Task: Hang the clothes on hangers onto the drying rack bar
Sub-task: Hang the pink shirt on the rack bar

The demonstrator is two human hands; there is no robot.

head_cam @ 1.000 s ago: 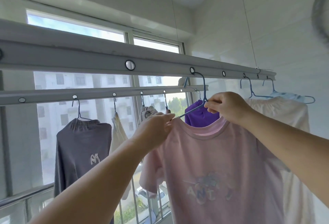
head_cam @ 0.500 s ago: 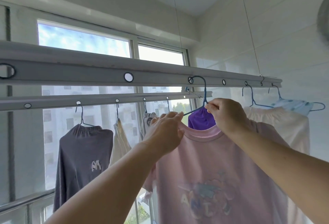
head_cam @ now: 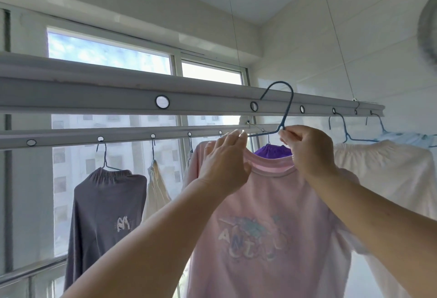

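The blue hanger (head_cam: 282,110) carrying the pink T-shirt (head_cam: 267,222) is pinched at its neck by the fingers of the right hand (head_cam: 305,148), directly below the near rack bar (head_cam: 94,94). Its hook rises straight above those fingers, the tip overlapping the bar just beside an empty hole (head_cam: 254,106); whether it is threaded cannot be told. The left hand (head_cam: 224,162) lies left of the hook, fingers nearly straight against the collar and shoulder wire. Compared with a second ago, the hook stands higher against the bar.
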